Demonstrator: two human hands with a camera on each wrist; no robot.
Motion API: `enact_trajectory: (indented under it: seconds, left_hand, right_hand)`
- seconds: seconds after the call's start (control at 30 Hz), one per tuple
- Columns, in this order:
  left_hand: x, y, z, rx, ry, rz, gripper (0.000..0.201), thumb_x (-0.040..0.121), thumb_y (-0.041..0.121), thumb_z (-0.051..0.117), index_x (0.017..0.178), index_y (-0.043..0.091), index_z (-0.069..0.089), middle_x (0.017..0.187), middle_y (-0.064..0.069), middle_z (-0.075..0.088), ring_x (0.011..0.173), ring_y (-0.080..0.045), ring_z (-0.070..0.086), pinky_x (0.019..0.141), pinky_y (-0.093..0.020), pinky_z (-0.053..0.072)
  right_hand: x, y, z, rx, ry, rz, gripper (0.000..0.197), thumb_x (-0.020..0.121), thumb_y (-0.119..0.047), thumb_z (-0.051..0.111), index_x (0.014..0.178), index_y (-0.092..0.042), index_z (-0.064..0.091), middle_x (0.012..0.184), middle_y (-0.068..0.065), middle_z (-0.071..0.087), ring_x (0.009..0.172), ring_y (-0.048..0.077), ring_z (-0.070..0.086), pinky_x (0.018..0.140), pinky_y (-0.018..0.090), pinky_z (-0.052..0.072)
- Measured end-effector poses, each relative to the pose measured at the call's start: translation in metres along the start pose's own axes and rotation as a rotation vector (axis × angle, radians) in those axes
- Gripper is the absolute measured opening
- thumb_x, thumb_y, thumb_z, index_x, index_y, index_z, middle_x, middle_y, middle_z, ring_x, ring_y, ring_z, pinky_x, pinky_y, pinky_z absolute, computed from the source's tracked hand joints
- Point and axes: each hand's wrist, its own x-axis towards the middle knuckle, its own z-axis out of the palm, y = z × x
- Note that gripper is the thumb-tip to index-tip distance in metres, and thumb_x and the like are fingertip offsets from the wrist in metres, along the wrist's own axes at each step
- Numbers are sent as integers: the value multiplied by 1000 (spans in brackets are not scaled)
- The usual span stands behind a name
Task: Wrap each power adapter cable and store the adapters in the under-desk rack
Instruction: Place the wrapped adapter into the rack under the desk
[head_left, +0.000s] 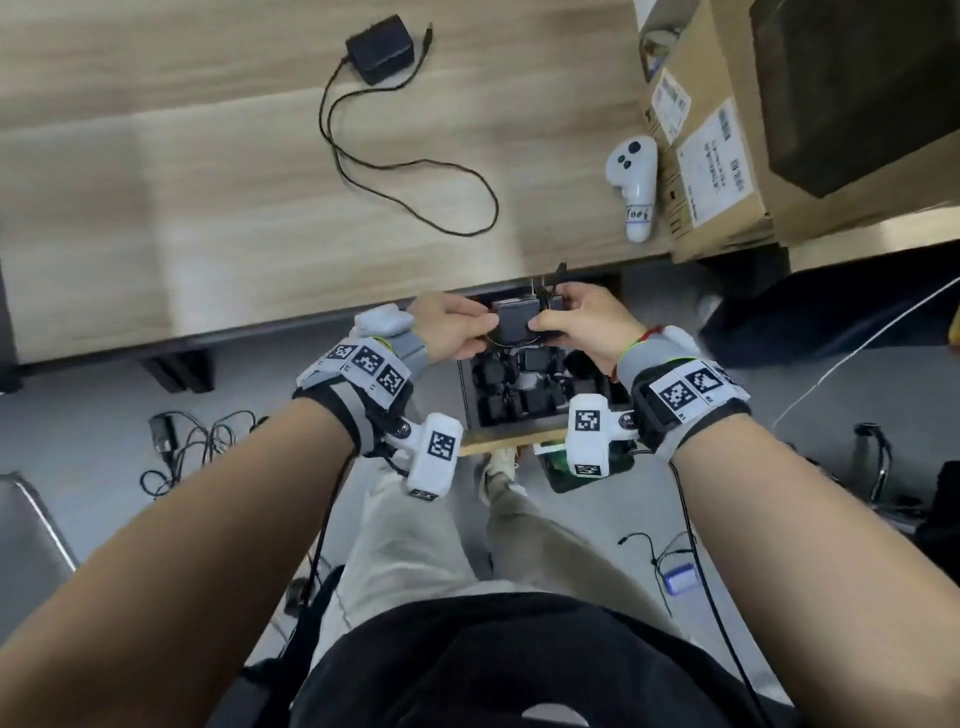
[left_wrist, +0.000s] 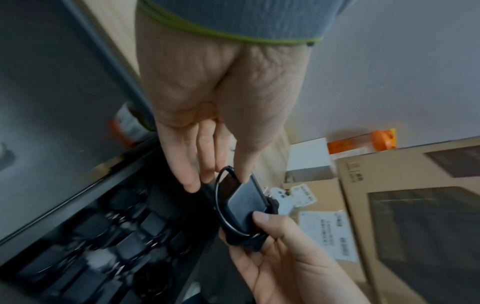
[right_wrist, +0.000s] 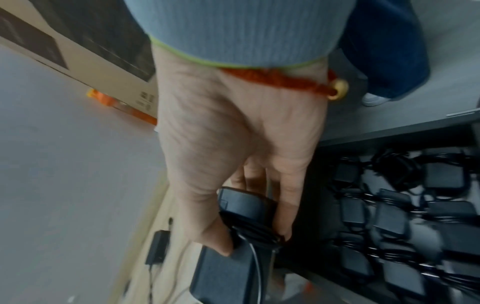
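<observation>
Both hands hold one matte black, boxy power adapter (head_left: 519, 321) with rounded corners, just above the under-desk rack (head_left: 470, 397); the right hand (head_left: 582, 325) clamps thumb and fingers round its cable-wound end; the left hand (head_left: 451, 326) pinches its other end, thin glossy cable (left_wrist: 220, 207) looping beside the fingertips; below the hands, the dark square rack holds many similar wrapped adapters; beyond them, a second adapter (head_left: 382, 49) lies unwrapped on the pale woodgrain desk (head_left: 156, 182).

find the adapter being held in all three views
Head: held adapter at centre, just below the desk edge, between both hands.
Left wrist: lower centre, under the fingertips.
Right wrist: lower centre, in the grip.
Shared landmark: the rack of stored adapters.
</observation>
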Motion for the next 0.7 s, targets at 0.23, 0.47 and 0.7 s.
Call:
enact_trajectory:
  seconds: [0.23, 0.47, 0.7]
  left_hand:
    - [52, -83, 27, 87, 54, -140, 27, 91, 18, 69, 109, -2, 68, 68, -5, 66, 52, -8, 61, 49, -17, 52]
    - [130, -136, 49, 65, 140, -231, 38, 88, 19, 72, 121, 15, 53, 115, -8, 63, 90, -20, 65, 86, -36, 57]
    - [186, -181, 64, 218, 287, -111, 80, 74, 22, 80, 138, 18, 31, 100, -9, 68, 85, -28, 68, 77, -46, 58]
  right_hand:
    - [58, 79, 2, -81, 28, 123, 61, 72, -6, 77, 129, -5, 55, 116, 11, 63, 109, 29, 65, 91, 44, 57]
    - [161, 139, 1, -196, 138, 93, 50, 58, -30, 78, 104, -15, 67, 99, 5, 72, 89, 23, 72, 80, 42, 61]
    - [212, 132, 18, -353, 304, -2, 52, 56, -48, 67, 97, -16, 71, 93, 0, 74, 84, 20, 71, 72, 29, 58]
